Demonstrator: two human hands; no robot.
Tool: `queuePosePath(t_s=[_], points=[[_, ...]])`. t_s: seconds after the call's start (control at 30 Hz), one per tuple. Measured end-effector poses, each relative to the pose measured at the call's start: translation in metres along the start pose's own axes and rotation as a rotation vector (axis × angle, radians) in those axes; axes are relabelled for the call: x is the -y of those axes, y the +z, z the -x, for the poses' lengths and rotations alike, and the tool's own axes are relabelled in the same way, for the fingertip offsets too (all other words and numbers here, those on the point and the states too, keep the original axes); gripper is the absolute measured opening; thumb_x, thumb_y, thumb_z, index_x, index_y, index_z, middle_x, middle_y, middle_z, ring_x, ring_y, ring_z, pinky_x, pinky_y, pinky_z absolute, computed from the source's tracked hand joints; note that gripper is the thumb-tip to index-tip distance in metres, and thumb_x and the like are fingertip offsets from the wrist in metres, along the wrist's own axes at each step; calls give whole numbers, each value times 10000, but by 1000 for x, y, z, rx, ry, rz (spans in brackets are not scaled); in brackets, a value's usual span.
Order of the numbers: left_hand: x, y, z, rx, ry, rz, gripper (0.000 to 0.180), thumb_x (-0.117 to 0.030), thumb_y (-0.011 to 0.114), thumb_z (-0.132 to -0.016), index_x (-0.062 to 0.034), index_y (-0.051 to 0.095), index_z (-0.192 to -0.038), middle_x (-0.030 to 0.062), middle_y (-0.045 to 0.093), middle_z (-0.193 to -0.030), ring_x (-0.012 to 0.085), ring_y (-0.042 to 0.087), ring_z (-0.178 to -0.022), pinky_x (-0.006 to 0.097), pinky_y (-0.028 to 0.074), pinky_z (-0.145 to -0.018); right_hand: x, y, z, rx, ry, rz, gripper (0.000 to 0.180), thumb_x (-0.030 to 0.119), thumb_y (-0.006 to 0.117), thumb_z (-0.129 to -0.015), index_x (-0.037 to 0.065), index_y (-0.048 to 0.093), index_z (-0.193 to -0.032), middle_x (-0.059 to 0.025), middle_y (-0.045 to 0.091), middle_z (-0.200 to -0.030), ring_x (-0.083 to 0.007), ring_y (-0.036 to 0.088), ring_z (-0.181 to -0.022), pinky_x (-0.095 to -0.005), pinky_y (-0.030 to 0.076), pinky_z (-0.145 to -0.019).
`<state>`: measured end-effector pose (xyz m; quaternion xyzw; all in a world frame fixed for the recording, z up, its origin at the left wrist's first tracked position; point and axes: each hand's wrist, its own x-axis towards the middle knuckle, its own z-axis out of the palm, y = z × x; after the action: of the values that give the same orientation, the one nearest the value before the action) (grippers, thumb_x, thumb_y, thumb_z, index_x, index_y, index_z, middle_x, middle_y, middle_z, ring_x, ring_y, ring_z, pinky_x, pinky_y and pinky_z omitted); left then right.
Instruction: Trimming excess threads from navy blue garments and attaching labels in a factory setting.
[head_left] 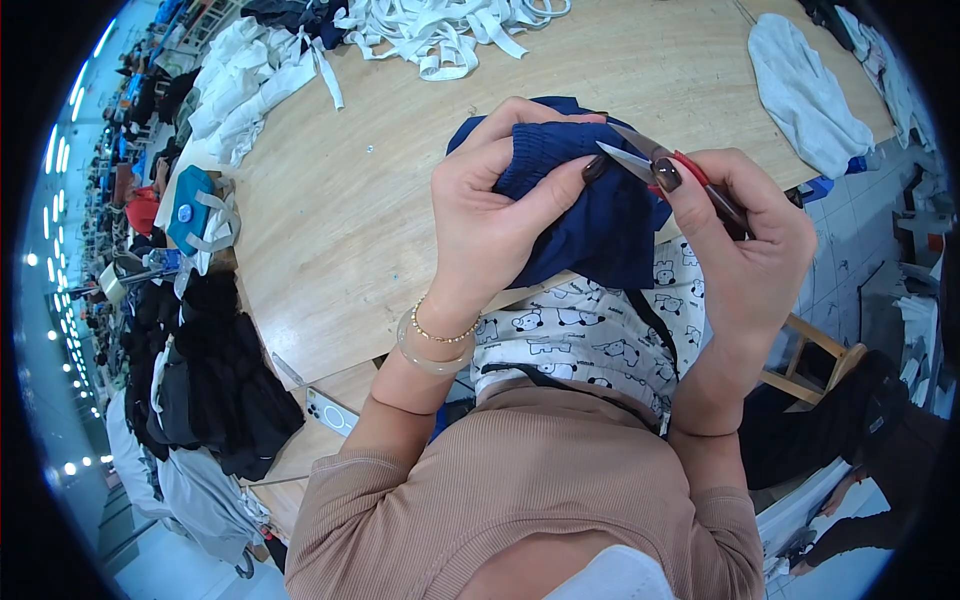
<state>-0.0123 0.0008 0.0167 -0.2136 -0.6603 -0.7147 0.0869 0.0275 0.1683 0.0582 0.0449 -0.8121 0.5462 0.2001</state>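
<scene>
A navy blue garment (590, 235) with a gathered elastic waistband hangs from my left hand (490, 205), over the table's near edge. My left thumb presses on the cloth while the fingers are behind the band. In my right hand (755, 215) is a pair of small scissors (640, 160) with red on the handles. Their blades are parted and point left, at the band's edge close to my left thumb tip. Whether thread or cloth lies between the blades is too small to tell.
The wooden table (330, 220) spreads ahead. White straps (450, 35) are heaped at its far side, beside white cloth pieces (255, 85). A light grey cloth (805, 95) lies at the right. Black garments (215, 380) hang at the left, near a phone (330, 412). A wooden stool (820, 360) stands right.
</scene>
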Motion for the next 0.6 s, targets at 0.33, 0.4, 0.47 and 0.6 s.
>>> queuePosePath(t_s=[0.33,0.4,0.47,0.6], points=[[0,1,0,-22,-6,12,151,28,672,-738,28,695,-887,92,652,-944,163,602,-875,258,465,-767,5,0,0,8,46,7,86,74,691,-802,-7,664,-798,24,546,-594,-8,450,-550,-147,321,-479],[0,0,0,0,-5,17,144,30,664,-756,47,680,-898,99,629,-946,184,600,-899,269,460,-794,2,0,0,12,51,-21,86,70,689,-803,-11,661,-801,27,549,-607,-8,454,-561,-145,323,-486],[0,0,0,21,-4,21,140,32,655,-773,66,664,-908,105,605,-949,204,599,-923,281,456,-821,-2,1,-1,18,57,-49,86,66,687,-805,-15,659,-804,31,552,-620,-7,457,-571,-142,326,-492],[0,0,0,-27,-53,108,157,14,679,-740,31,695,-895,92,651,-926,157,597,-860,257,462,-761,-10,7,-1,9,98,-198,86,53,677,-814,-30,662,-831,19,580,-667,-9,487,-606,-128,354,-528]])
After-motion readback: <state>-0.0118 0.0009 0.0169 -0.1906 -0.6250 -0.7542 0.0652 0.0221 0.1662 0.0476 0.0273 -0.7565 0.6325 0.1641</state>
